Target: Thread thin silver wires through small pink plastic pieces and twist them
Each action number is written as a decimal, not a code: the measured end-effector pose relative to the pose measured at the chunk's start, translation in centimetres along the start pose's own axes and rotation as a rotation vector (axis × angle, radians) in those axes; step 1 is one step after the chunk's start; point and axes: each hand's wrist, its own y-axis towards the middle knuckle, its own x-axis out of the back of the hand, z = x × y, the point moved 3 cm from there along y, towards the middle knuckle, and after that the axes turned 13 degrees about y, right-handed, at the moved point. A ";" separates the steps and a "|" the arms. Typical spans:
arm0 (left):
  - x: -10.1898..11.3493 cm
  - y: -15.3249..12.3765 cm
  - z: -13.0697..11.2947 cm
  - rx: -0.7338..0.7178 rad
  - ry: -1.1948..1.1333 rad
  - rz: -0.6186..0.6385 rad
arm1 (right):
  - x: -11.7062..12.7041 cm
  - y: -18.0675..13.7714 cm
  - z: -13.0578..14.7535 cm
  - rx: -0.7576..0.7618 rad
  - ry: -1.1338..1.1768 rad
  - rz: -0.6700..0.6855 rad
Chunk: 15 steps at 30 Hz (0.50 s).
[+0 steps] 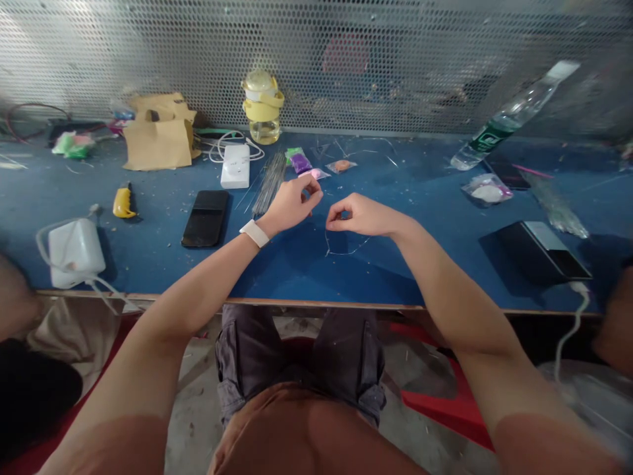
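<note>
A thin wire (327,251) is pinched by the right hand (361,214) near the table's (297,280) middle, its curve already formed; whether anything is gripped by the left hand's (291,202) curled fingers cannot be told; farther left, bundled wires (271,185) seem left unworked.

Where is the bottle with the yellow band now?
In the head view, the bottle stands left of centre, near the mesh panel, farther back than the left hand and a flat white device.
</note>
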 end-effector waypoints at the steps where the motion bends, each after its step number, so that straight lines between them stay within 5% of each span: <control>1: 0.0 -0.1 -0.2 -0.006 0.084 0.020 | -0.2 0.2 -0.3 -0.028 -0.040 -0.019; 10: 0.2 -0.3 -0.9 -0.317 0.337 0.246 | -0.7 1.2 -2.1 0.003 -0.180 -0.118; 15: -0.2 -0.7 -1.3 -0.211 0.397 0.325 | -0.6 1.5 -2.7 0.039 -0.142 -0.192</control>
